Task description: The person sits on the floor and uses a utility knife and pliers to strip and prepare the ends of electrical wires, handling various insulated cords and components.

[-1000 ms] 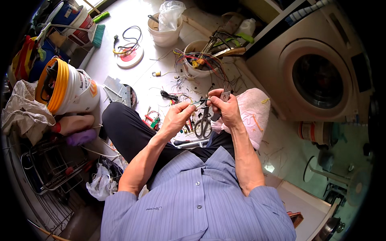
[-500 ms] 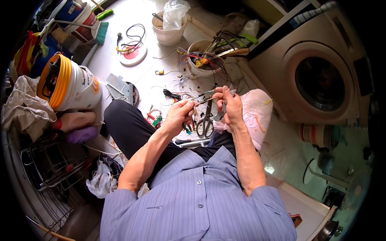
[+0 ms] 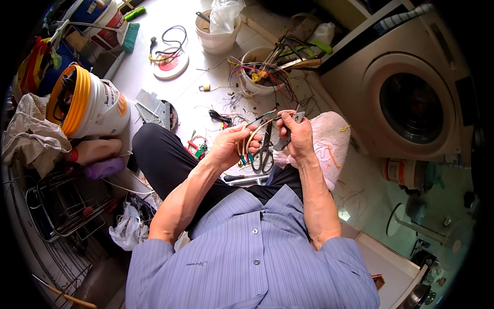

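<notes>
My left hand [image 3: 231, 145] grips a small bunch of wires [image 3: 252, 139], some with pale brown sheathing and blue ends dangling below. My right hand [image 3: 297, 135] is closed on a flat grey metal tool [image 3: 299, 115], with wire passing up to it from the left hand. Large black-handled scissors [image 3: 265, 160] lie below and between the hands, partly hidden. A green circuit board [image 3: 199, 150], a coiled black cable [image 3: 219, 117] and scattered wire pieces lie on the floor near my left hand. A pink towel [image 3: 335, 154] is just right of my right hand, by my knee.
A bucket of wires and tools [image 3: 254, 86], another white bucket [image 3: 216, 41] and a cable on a round disc [image 3: 170, 72] stand beyond. Left are a yellow-rimmed bucket [image 3: 103, 116], cloth and a wire rack [image 3: 56, 211]. A washing machine [image 3: 345, 92] is at right.
More brown wire now loops out of my left hand toward the right one, with blue ends showing below. Both hands have shifted slightly to the right.
</notes>
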The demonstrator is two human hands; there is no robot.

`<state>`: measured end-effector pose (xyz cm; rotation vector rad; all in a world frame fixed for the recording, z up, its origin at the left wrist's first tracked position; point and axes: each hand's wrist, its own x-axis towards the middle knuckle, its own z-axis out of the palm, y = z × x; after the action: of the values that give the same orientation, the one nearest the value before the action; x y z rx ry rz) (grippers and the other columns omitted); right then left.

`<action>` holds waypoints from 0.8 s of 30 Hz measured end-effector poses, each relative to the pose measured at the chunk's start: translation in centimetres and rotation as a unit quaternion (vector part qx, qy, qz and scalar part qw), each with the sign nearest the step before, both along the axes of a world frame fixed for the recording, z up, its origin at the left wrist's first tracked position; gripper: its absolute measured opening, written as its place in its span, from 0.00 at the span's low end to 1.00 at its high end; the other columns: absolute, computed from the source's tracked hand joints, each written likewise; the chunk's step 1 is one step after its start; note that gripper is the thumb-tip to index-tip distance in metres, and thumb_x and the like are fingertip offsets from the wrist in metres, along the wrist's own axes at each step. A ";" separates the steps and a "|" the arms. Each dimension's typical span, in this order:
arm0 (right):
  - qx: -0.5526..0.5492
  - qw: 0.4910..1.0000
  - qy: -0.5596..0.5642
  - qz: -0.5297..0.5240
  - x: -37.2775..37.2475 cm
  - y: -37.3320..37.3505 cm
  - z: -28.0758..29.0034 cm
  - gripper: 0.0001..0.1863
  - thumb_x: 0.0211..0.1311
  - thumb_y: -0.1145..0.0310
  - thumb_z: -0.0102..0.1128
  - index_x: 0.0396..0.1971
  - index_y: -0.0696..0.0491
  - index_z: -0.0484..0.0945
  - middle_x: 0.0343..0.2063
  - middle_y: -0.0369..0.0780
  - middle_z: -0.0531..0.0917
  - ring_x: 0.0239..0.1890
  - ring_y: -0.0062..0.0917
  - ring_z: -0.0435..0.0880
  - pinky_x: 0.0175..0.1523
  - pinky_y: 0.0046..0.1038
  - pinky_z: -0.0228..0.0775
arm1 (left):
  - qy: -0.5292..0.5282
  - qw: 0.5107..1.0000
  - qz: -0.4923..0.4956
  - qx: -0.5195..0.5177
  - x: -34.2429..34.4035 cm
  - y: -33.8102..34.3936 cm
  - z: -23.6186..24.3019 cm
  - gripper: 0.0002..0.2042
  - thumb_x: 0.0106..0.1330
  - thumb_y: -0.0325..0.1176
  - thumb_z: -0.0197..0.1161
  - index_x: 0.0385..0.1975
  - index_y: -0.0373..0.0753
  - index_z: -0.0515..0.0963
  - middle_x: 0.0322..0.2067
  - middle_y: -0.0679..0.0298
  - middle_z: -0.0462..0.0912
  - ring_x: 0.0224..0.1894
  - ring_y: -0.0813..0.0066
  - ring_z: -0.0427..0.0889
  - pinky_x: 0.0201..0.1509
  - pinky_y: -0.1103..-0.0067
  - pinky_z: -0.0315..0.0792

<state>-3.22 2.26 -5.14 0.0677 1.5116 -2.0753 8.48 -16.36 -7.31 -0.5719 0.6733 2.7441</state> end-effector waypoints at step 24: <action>0.268 0.945 0.189 0.024 1.7 -1.5 0.5 0.15 0.66 0.60 0.65 0.26 0.57 0.81 0.16 0.31 0.78 0.17 0.11 0.68 0.23 0.19 0.58 | -0.011 0.997 0.030 -0.069 -0.1 0.7 -1.6 0.11 0.77 0.38 0.53 0.42 0.36 0.75 0.26 0.62 0.83 0.24 0.78 0.80 0.30 0.83 0.75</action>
<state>-1.54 0.73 -4.62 -0.1701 2.2551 -1.6437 8.34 -15.68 -8.94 -0.6619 0.8594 2.7581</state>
